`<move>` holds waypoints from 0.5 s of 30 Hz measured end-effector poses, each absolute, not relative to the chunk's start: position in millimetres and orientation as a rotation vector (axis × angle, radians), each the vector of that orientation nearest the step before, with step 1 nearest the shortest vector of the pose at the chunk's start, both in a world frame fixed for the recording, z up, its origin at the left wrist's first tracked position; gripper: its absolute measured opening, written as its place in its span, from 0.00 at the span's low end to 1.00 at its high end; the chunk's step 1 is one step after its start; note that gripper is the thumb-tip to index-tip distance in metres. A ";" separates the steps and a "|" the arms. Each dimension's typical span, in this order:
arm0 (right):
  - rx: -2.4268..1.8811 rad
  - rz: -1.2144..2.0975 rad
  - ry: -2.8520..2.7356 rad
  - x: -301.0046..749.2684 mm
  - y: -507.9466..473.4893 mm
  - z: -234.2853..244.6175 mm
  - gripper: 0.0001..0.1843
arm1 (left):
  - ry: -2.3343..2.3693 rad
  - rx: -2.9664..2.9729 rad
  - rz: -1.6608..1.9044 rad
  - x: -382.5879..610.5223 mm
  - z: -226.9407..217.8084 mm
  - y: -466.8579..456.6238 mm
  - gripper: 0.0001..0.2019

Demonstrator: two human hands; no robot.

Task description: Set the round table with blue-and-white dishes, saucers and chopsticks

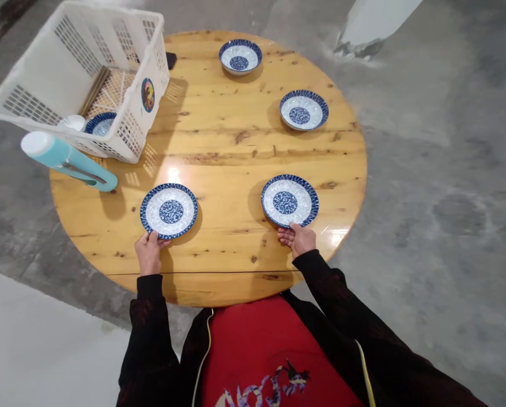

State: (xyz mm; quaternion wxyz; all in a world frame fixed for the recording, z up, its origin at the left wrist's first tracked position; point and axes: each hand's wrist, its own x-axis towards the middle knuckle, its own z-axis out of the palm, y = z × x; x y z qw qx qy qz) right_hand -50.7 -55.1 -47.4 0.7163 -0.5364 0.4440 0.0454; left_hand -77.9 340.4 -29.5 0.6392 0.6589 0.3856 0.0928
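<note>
My left hand [150, 251] grips the near rim of a blue-and-white plate [169, 211], thumb on top and fingers beneath. With my right hand [297, 239] I hold a matching plate [289, 201] by its near rim in the same way. Both plates are over the near half of the round wooden table [231, 226]; whether they rest on it I cannot tell. Two more dishes of the same pattern stand on the table: one bowl-like dish [240, 57] at the far edge and another dish [304, 110] at the right.
At the left stands a white plastic basket [145, 127], holding a blue-rimmed dish [101, 124], a white item and brown sticks. A light blue bottle [73, 162] stands before it. A dark flat object [170, 60] lies behind the basket. A white pillar [374, 25] rises beyond the table.
</note>
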 end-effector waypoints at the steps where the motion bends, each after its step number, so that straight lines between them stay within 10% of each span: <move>1: -1.189 0.100 0.984 -50.8 -54.4 -46.6 0.05 | 0.877 1.503 0.210 -78.0 -30.0 340.9 0.11; 15: -1.278 0.108 0.978 -66.6 -63.9 -49.6 0.08 | 0.908 1.448 0.219 -83.7 -40.4 332.0 0.12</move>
